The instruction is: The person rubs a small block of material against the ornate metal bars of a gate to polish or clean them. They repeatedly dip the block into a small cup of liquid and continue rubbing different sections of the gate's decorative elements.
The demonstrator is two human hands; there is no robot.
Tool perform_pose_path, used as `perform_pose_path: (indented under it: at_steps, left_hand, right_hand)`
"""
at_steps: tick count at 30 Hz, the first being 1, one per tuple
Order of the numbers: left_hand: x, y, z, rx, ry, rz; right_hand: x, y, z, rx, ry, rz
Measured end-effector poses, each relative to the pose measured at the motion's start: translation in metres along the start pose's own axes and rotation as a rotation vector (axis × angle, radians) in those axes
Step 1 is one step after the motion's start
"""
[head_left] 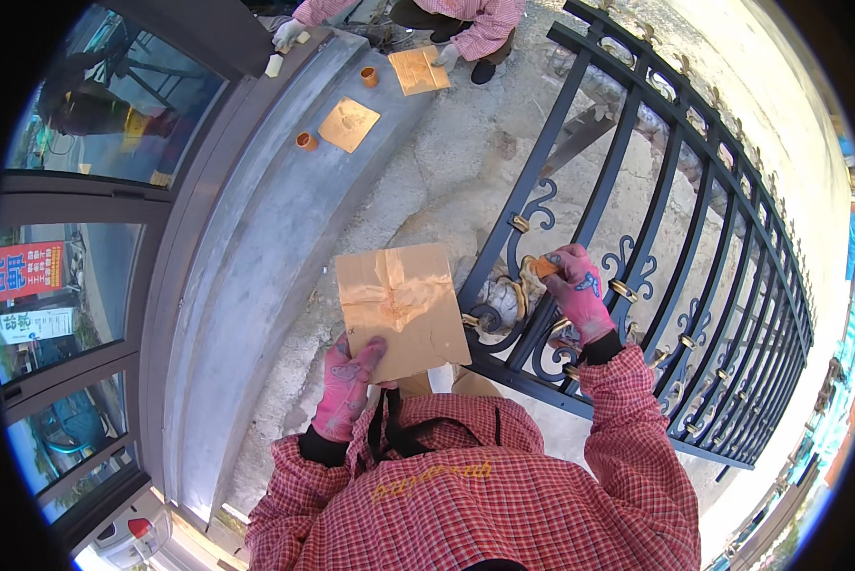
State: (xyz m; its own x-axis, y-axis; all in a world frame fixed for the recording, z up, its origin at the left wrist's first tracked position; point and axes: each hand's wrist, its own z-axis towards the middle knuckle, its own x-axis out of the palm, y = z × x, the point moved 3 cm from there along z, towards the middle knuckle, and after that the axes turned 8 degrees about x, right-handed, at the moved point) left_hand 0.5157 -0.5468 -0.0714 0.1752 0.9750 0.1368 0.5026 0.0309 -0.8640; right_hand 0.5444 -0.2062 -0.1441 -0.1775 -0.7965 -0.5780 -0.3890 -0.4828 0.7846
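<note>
"Gripping a smeared cardboard sheet (399,314) with the pink-gloved left hand (346,388), thumb on top, centre of the frame!"

"And with the right hand (581,290)?"

"Pinching a small orange-brown piece (542,267), fingers drawn close, right of centre, by the black railing (547,134). Touching the railing? Cannot tell!"

"And at the upper middle?"

"On the grey ledge (256,247), one coppery cup (368,77), then another (306,142), with a second sheet (349,125) just beside. Higher up, near the top edge, a co-worker's gloved hand (445,57) at a third sheet (416,73)!"
</note>
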Motion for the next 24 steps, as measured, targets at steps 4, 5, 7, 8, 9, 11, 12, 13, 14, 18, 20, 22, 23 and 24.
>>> perform_pose_path:
  at_steps: [4, 5, 7, 8, 9, 11, 12, 13, 14, 18, 20, 22, 23, 24]
  left_hand:
    - [0.012, 0.002, -0.002, -0.028, 0.025, 0.068]
    - [0.013, 0.006, -0.002, -0.023, 0.031, 0.093]
    - [0.020, 0.005, -0.004, -0.045, 0.031, 0.137]
    - [0.025, 0.002, -0.005, -0.045, 0.041, 0.135]
    - [0.029, -0.001, -0.006, -0.044, 0.055, 0.134]
    - [0.033, -0.001, -0.008, -0.047, 0.069, 0.140]
    - [0.034, -0.001, -0.008, -0.050, 0.068, 0.144]
    - [0.035, 0.000, -0.009, -0.053, 0.068, 0.149]
    - [0.034, 0.000, -0.009, -0.062, 0.071, 0.142]
    - [0.034, 0.003, -0.012, -0.072, 0.076, 0.183]
    - [0.029, 0.004, -0.012, -0.050, 0.052, 0.167]
    - [0.010, 0.010, -0.011, -0.035, 0.004, 0.077]
    - [-0.002, 0.016, -0.009, -0.024, -0.025, 0.069]
    - [-0.006, 0.013, -0.010, -0.022, -0.049, 0.055]
  right_hand:
    - [0.004, 0.046, -0.023, 0.092, 0.091, 0.287]
    - [0.013, 0.060, -0.031, 0.159, 0.133, 0.422]
    - [0.024, 0.086, -0.042, 0.070, 0.107, 0.419]
    - [0.029, 0.101, -0.044, -0.045, 0.117, 0.328]
    - [0.032, 0.118, -0.046, -0.159, 0.122, 0.235]
    - [0.043, 0.132, -0.049, -0.353, 0.185, 0.015]
    - [0.044, 0.130, -0.047, -0.319, 0.171, -0.022]
    - [0.045, 0.128, -0.045, -0.284, 0.156, -0.059]
    - [0.045, 0.128, -0.044, -0.249, 0.140, -0.096]
    - [0.050, 0.137, -0.053, -0.464, 0.205, -0.203]
    - [0.038, 0.118, -0.043, -0.305, 0.097, -0.190]
    - [0.014, 0.087, -0.035, -0.060, -0.072, 0.144]
    - [0.005, 0.071, -0.034, -0.048, -0.134, 0.095]
    - [-0.003, 0.056, -0.033, -0.032, -0.203, 0.045]
